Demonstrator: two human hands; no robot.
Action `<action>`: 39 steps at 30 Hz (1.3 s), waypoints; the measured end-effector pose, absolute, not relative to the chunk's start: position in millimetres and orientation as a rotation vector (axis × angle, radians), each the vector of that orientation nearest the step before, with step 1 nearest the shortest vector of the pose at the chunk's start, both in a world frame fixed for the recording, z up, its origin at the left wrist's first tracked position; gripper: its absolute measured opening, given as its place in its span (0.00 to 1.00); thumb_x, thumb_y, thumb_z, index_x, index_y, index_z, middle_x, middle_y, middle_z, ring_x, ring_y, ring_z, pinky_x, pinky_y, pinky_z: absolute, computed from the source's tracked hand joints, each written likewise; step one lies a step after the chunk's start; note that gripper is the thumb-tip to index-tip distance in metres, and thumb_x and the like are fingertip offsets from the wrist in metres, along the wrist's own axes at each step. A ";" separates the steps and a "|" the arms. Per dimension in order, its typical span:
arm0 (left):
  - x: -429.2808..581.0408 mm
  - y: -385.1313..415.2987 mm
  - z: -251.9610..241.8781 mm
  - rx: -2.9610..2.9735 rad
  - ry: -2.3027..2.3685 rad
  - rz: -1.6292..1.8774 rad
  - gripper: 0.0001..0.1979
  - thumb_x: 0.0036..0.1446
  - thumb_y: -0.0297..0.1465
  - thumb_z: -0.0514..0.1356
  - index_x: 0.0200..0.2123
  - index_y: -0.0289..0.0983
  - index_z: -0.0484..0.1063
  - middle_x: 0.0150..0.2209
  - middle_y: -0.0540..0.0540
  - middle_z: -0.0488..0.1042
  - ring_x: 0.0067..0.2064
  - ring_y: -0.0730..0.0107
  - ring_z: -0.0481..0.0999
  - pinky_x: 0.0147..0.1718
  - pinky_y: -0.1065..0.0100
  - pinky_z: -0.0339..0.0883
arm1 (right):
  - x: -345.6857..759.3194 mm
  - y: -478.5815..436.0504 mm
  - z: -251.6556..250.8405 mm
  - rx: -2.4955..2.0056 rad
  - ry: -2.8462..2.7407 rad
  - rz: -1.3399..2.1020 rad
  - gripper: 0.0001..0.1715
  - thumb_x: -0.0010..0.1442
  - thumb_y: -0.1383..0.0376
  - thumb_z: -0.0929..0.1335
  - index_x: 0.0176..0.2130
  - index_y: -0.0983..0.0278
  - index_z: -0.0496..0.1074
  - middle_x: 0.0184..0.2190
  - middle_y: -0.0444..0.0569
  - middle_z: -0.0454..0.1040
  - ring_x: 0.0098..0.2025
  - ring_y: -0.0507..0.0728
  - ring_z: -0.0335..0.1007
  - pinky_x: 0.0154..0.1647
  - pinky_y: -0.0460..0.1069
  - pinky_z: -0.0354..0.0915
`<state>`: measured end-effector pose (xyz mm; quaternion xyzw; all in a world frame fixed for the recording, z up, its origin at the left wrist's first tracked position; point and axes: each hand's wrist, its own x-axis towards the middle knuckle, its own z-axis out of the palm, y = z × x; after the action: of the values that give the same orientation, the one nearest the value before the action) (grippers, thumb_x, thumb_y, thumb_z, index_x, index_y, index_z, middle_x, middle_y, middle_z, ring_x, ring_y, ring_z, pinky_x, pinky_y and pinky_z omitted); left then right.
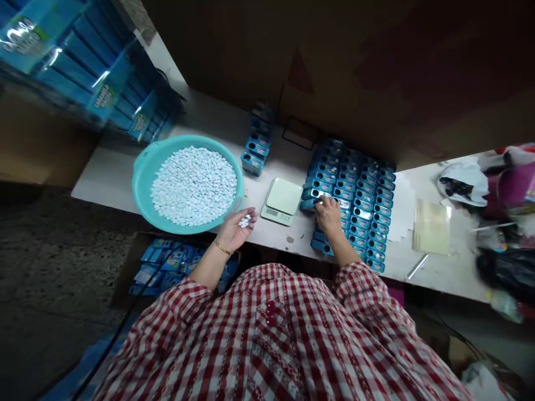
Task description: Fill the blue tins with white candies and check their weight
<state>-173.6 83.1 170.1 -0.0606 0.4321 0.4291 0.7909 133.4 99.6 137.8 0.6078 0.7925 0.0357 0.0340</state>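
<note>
My left hand (237, 229) is palm up beside the rim of a turquoise basin (140, 192), its fingers curled around a few small white candies (244, 221). Many more white candies (194, 184) fill the basin. A pale green scale (283, 197) lies between my two hands, with nothing on its plate. My right hand (329, 216) reaches down onto the left column of blue containers (361, 214), fingertips at one container's dark round opening. Whether those fingers hold anything is hidden.
A short row of blue containers (252, 163) stands behind the scale. Wrapped blue packs (100, 83) are stacked at the upper left. A yellowish plastic stack (432, 227), a silver tube (417, 267) and bags (463, 181) lie on the right.
</note>
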 end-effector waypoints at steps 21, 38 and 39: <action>-164.3 40.2 140.9 -0.377 0.931 0.856 0.19 0.65 0.32 0.43 0.38 0.28 0.71 0.30 0.42 0.75 0.30 0.73 0.75 0.32 0.72 0.68 | -40.0 38.3 147.6 1.249 2.795 -0.706 0.17 0.62 0.71 0.60 0.50 0.70 0.68 0.44 0.59 0.69 0.45 0.59 0.61 0.45 0.53 0.62; -143.4 39.7 129.7 -0.402 0.954 0.788 0.15 0.62 0.25 0.47 0.26 0.30 0.68 0.22 0.47 0.71 0.24 0.77 0.69 0.27 0.73 0.64 | -21.4 46.4 139.0 1.337 2.613 -0.919 0.13 0.64 0.68 0.60 0.45 0.67 0.68 0.39 0.52 0.68 0.39 0.53 0.65 0.37 0.46 0.61; -141.7 40.0 130.9 -0.398 0.958 0.785 0.15 0.62 0.25 0.47 0.26 0.30 0.68 0.22 0.47 0.71 0.24 0.76 0.70 0.27 0.73 0.65 | -19.2 45.8 139.5 1.364 2.596 -0.924 0.13 0.64 0.68 0.59 0.45 0.67 0.68 0.39 0.52 0.68 0.38 0.52 0.65 0.36 0.46 0.61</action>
<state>-141.7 40.0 130.9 -0.1855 0.4461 0.3652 0.7957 -19.2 45.8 139.5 0.4435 0.8438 -0.3004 0.0335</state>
